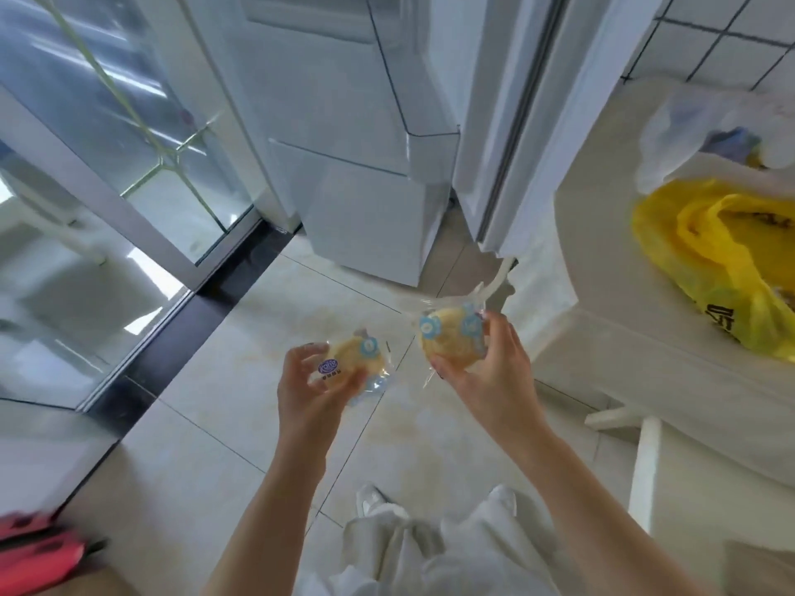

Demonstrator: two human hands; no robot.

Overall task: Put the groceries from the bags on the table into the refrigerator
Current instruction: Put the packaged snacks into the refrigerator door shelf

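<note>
We are holding one wrapped bun [350, 361] in our left hand [307, 391] and another wrapped bun [451, 339] in our right hand [490, 372], above the floor. The refrigerator [365, 174] is standing open ahead, and the yellow bag [705, 255] is lying on the table [611, 329] at right.

Left hand [310, 382]: fingers curled, gripping a bun [350, 363]. Right hand [488, 363]: same, another bun [451, 337]. Forearms bare, extended forward.
</note>
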